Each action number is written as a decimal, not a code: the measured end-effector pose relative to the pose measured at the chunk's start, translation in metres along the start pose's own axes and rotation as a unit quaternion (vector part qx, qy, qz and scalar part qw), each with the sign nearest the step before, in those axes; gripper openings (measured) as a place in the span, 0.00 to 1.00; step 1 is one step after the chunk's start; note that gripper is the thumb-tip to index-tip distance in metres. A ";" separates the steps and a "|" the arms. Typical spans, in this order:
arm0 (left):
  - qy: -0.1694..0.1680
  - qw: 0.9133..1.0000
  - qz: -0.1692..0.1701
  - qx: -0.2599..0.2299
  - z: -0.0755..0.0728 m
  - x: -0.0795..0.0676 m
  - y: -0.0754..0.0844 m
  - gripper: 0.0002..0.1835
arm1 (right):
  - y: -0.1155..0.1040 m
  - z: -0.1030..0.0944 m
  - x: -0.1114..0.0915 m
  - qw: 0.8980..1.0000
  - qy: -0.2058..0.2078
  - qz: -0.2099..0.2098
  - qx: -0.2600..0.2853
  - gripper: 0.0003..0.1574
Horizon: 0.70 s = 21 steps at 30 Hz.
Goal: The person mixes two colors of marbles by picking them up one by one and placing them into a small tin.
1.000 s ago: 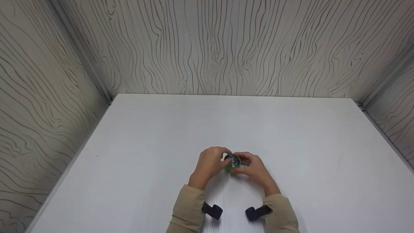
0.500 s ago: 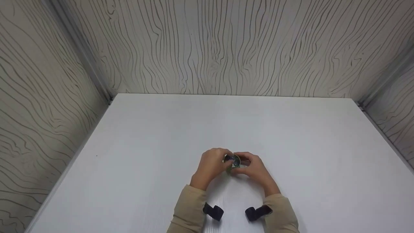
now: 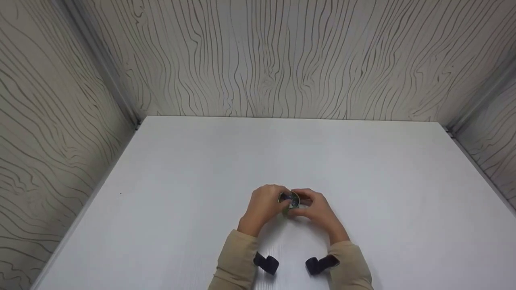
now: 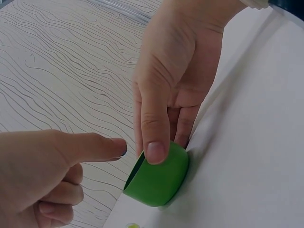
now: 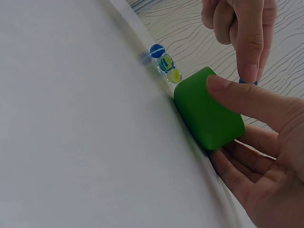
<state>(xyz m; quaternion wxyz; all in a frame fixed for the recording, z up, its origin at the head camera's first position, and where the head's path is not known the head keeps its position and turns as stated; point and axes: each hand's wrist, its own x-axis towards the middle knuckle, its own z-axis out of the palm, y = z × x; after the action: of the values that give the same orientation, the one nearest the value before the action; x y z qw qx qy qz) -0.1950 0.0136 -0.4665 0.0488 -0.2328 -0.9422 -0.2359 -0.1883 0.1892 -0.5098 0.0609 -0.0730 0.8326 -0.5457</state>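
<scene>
A small green cup [image 5: 202, 111] stands on the white table, and my right hand [image 3: 320, 211] grips its side between thumb and fingers. Over its mouth, my left hand [image 3: 264, 203] pinches a small blue marble [image 5: 249, 81] between thumb and index finger; most of that marble is hidden by the fingertips. Beside the cup, in the right wrist view, a blue marble [image 5: 157, 51], a blue-and-yellow marble [image 5: 166, 62] and a yellow marble [image 5: 174, 75] sit close together on the table. Dark and blue shapes show at the cup's mouth in the head view, too small to tell apart.
The white tabletop [image 3: 193, 161] extends around both hands. Wood-patterned panels, such as the back wall [image 3: 266, 60], enclose it at the rear and sides. A black wrist strap piece [image 3: 267, 264] juts inward from the left sleeve, and another [image 3: 321, 265] from the right sleeve.
Over the last second my left hand has shifted slightly to the right over the cup, then stayed nearly still. My right hand keeps the cup in the same place.
</scene>
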 end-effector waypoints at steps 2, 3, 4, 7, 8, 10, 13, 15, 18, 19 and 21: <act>-0.004 1.000 -0.001 0.003 0.001 0.000 0.000 0.10 | 0.000 0.000 0.000 1.000 -0.001 0.001 0.000 0.38; -0.007 1.000 -0.001 0.000 0.001 0.000 0.000 0.10 | 0.000 0.000 0.000 1.000 -0.003 0.000 0.002 0.38; -0.008 1.000 -0.001 -0.001 0.002 0.000 0.000 0.10 | 0.000 0.000 0.000 1.000 -0.005 0.000 0.004 0.38; -0.011 1.000 0.000 -0.002 0.003 0.001 0.000 0.10 | 0.000 0.000 -0.001 1.000 -0.009 -0.005 0.010 0.38; -0.011 1.000 0.000 -0.004 0.004 0.001 0.000 0.10 | 0.000 0.000 -0.001 1.000 -0.010 -0.006 0.012 0.38; -0.012 1.000 -0.001 -0.004 0.005 0.001 0.000 0.10 | 0.000 0.000 -0.001 1.000 -0.011 -0.009 0.009 0.38; -0.014 1.000 -0.003 -0.005 0.007 0.001 0.000 0.10 | 0.000 0.000 -0.001 1.000 -0.010 -0.010 0.005 0.38; -0.017 1.000 -0.005 -0.007 0.007 0.002 -0.001 0.10 | 0.000 0.000 -0.001 1.000 -0.011 -0.014 0.000 0.38; -0.021 1.000 -0.008 -0.009 0.009 0.002 -0.001 0.10 | 0.000 0.000 -0.001 1.000 -0.011 -0.013 0.004 0.38; -0.022 1.000 -0.009 -0.007 0.010 0.002 -0.002 0.10 | 0.000 0.000 -0.001 1.000 -0.011 -0.013 0.003 0.38; -0.024 1.000 -0.011 -0.005 0.011 0.002 -0.002 0.10 | 0.000 -0.001 -0.001 1.000 -0.010 -0.014 0.004 0.38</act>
<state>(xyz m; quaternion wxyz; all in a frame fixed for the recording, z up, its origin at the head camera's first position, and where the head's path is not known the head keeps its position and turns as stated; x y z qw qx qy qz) -0.1974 0.0179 -0.4764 0.0224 -0.2281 -0.9444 -0.2357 -0.1877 0.1905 -0.5096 0.0622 -0.0899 0.8288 -0.5488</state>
